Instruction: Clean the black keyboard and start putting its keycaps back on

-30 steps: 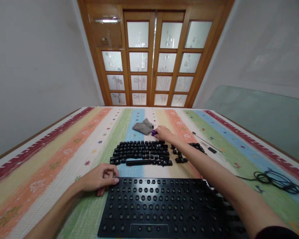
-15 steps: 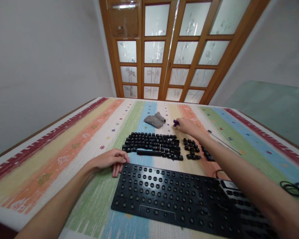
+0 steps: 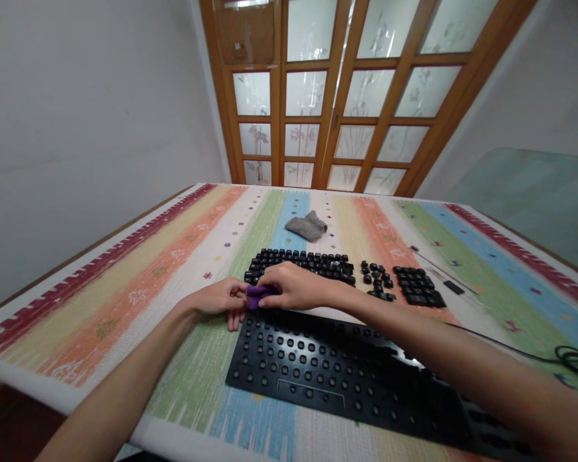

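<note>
A small purple cloth [image 3: 257,296] is pinched in my right hand [image 3: 291,285], just above the top-left corner of the keyboard. Thumb and forefinger of my left hand [image 3: 219,297] close on the cloth's left side, while its other fingers hang down by the keyboard's corner. The black keyboard [image 3: 313,366] lies stripped of its caps over most of the part I can see, showing rows of bare switches. Behind my right hand, the removed black keycaps [image 3: 313,258] sit in rows, partly covered by that hand. My right forearm hides the keyboard's right part.
A grey cloth [image 3: 307,226] lies crumpled beyond the keycaps. More keycaps form a number-pad block [image 3: 418,285] to the right, near a thin stick-like tool [image 3: 443,269]. A coiled black cable [image 3: 575,359] rests at the right on the striped tablecloth [image 3: 173,289].
My right hand has come from beside the grey cloth back toward me and left, bringing the purple cloth to my left hand. The view has shifted slightly.
</note>
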{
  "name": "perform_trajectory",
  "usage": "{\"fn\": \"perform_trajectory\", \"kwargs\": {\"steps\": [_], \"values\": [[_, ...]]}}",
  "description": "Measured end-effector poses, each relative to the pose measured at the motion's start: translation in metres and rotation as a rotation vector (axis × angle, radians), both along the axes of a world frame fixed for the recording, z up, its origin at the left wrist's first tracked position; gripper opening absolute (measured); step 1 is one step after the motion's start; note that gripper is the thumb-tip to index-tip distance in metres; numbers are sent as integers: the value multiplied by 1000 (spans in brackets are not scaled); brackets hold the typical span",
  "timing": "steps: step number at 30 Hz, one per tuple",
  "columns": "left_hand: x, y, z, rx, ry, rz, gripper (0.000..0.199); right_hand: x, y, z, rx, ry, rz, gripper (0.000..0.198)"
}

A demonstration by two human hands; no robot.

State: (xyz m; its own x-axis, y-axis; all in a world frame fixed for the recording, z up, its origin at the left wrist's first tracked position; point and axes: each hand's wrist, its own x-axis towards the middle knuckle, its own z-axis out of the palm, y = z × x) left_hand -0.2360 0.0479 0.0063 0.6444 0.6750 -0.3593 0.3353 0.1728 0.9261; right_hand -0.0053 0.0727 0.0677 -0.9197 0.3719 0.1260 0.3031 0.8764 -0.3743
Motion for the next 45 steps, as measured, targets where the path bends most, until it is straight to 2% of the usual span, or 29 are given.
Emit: {"fn": "perform_trajectory", "kwargs": {"steps": [2,5,8,12,18,24,29,32,35,40,45], "values": [[0,0,-1,-4,6,-2,27,-9,-6,-6,-11,-67,16,16],[-1,-1,-2,-10,11,-2,35,-17,-8,-14,-25,-149,-59,19],[0,-2,-2,-8,9,8,39,-21,-5,-19,-75,-156,-119,18],[1,-1,0,-19,11,-4,42,-28,-3,-21,-122,-141,-118,19],[1,-2,3,-25,19,-5,32,-31,-4,-18,-107,-153,-138,24],[0,0,-1,-39,-1,-5,16,-21,1,-8,28,-29,-163,13],[-1,1,-2,-52,-28,-25,11,-13,-6,1,30,-65,-53,7],[-2,2,-2,-60,-52,-39,10,-16,-9,-3,4,-161,68,9],[-3,2,-3,-68,-75,-56,9,-23,-8,-11,6,-190,99,10],[-4,4,-7,-79,-101,-45,8,-29,-6,-14,69,-163,68,2],[-4,6,-8,-83,-96,-33,14,-20,4,1,136,-79,-159,8]]}}
